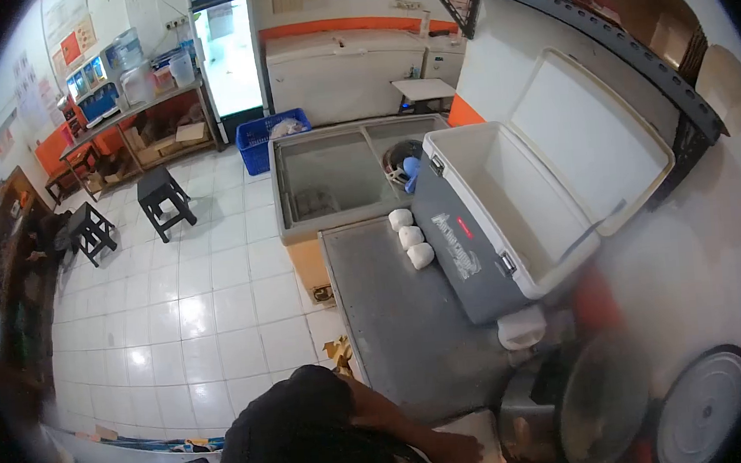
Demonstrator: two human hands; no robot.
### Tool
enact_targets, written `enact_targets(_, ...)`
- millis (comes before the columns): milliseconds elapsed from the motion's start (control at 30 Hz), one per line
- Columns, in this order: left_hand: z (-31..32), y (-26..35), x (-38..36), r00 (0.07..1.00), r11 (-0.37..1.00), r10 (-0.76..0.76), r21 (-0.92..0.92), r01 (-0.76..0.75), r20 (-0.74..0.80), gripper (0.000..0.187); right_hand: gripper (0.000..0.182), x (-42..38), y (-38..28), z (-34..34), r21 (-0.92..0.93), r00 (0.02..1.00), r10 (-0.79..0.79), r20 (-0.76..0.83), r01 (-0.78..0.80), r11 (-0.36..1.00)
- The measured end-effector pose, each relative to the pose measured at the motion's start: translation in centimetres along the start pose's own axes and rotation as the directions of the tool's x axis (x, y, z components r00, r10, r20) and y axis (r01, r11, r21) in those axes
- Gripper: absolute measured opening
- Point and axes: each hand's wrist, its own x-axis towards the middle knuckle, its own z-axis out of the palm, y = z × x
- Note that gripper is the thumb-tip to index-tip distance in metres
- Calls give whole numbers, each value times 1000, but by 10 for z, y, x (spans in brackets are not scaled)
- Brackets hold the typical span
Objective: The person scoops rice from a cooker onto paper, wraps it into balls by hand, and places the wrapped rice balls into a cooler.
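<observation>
My left arm in a dark sleeve crosses the bottom of the head view, with its elbow pushed out toward the floor. My left hand (pixel 459 452) is low at the bottom edge, over or against a pale, flat-looking thing (pixel 482 432) whose kind I cannot make out. Its fingers are too dim and hidden to read. A metal pot (pixel 527 419) stands just right of this hand, with a round, cloudy lid or disc (pixel 606 400) beside it. My right hand is outside the picture.
A large cooler box (pixel 464 263) with its lid raised stands on a grey counter (pixel 396 334). Three white rounded pieces (pixel 411 237) lie beside it. Behind are a glass-topped freezer (pixel 331 174) and a blue basket (pixel 255 149). A metal shelf (pixel 598 26) overhangs at right; black stools (pixel 163 195) stand left.
</observation>
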Motion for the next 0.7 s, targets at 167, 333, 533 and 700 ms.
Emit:
enact_targets(167,32,-66,12,816,610,357,549,-572,454,33,68,34,29,13,318,991,-129,-42,136,938)
enact_targets(333,30,-72,20,814,984,-96,179,-10,573,25,62,66,109,29,739,913,-395,103,195,645)
enact_targets(533,33,-128,0,886,931,-214,359,58,412,27,52,86,135,59,868,873,-486,46,205,452)
enact_targets(700,13,-99,-3,909,822,-284,566,66,306,25,39,108,79,166,249,759,-233,-608,461,852)
